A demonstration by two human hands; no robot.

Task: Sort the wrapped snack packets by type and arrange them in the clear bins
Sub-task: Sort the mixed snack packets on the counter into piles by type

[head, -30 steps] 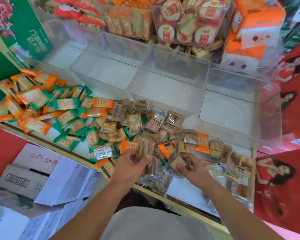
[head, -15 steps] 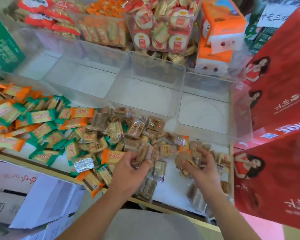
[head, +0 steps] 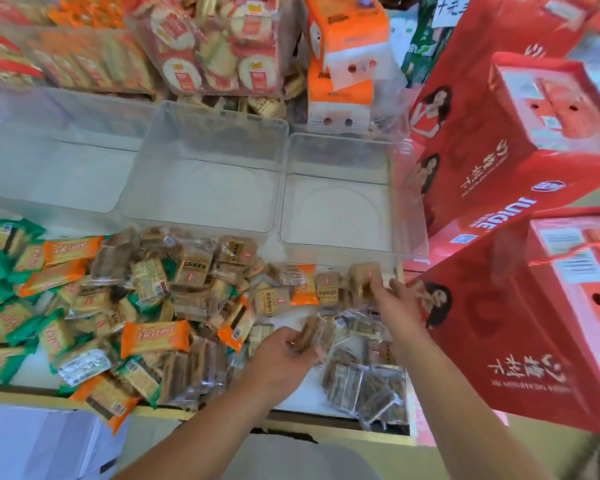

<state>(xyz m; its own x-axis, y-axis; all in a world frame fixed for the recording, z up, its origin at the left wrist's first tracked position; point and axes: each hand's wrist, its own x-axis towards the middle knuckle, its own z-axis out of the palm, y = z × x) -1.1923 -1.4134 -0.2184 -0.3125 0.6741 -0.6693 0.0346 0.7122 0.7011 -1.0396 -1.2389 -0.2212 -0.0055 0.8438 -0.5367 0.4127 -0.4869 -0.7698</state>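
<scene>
right hand point(head: 400, 306) has left its place beside the left hand point(head: 281, 362) and reached forward and outward to the far right corner of the heap. the left hand has stayed near the counter edge.

layout, largest item first:
- red cartons point(head: 520, 168) stand outside the right hand, close to its wrist.
- clear bins point(head: 336, 216) sit in a row just beyond both hands. the rightmost one lies directly ahead of the right fingertips.
- brown packets point(head: 194, 268) form a heap ahead of and to the left of the left hand. orange packets point(head: 155, 337) and green packets point(head: 0, 268) lie mixed in further left.

hand state:
- the left hand curls fingers and thumb round a small stack point(head: 312, 332) of brown packets, between the two hands.
- the right hand pinches a single packet point(head: 364, 278) between thumb and fingers, just short of the nearest bin wall.

handling, as judged:
- each packet looks light, with thin slick film over a firm, probably brittle block.
- the film is likely to slip and crinkle, so take hold across the flat faces, not by the crimped ends.
- a stack may fan apart, so clamp it at its edges with moderate pressure only.
</scene>
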